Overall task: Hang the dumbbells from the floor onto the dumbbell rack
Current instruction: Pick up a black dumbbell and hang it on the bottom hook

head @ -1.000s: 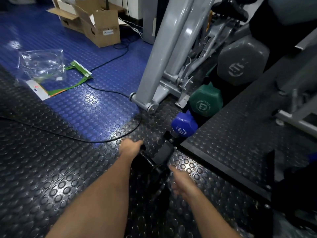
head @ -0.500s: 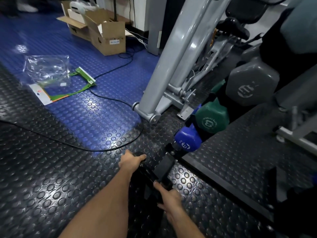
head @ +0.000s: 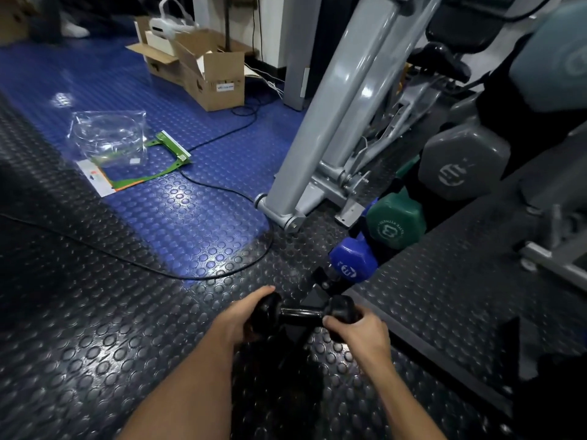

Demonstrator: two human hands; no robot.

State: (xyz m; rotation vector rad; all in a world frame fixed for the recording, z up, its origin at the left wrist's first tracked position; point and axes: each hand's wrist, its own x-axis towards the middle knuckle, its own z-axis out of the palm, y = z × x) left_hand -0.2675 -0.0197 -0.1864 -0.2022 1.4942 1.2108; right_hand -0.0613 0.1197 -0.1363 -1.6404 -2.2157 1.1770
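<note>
while both hands close on it, the black dumbbell (head: 305,314) sits level just above the studded black floor (head: 95,344), right at the low front end of the dumbbell rack (head: 320,289). left hand (head: 236,317) wraps the dumbbell's left head, fingers curled over the top. right hand (head: 357,331) grips the right head, thumb along the near side. bar between the two heads is bare and visible. whether the dumbbell touches the rack's black foot cannot be told; the two overlap in view.

places, taken from the rack:
- lowest on the rack, just beyond the black dumbbell: blue dumbbell (head: 352,262), hex end facing the camera.
- next up and behind it: green dumbbell (head: 395,222).
- higher again: grey dumbbell (head: 460,166), larger, white logo on its end.
- top right edge, above the grey one: pale teal dumbbell (head: 552,55), partly cut off by the frame.
- right of the rack: raised black mat (head: 444,281), edge running close beside the right hand.
- left of the rack, just beside it: grey machine frame (head: 336,100), its foot resting on the floor.
- well left of the rack: blue floor (head: 190,201) with a black cable (head: 222,188) looping across it, a clear plastic bag (head: 108,138) over a green sheet (head: 165,154).
- far behind, left of the rack: open cardboard box (head: 209,74).
</note>
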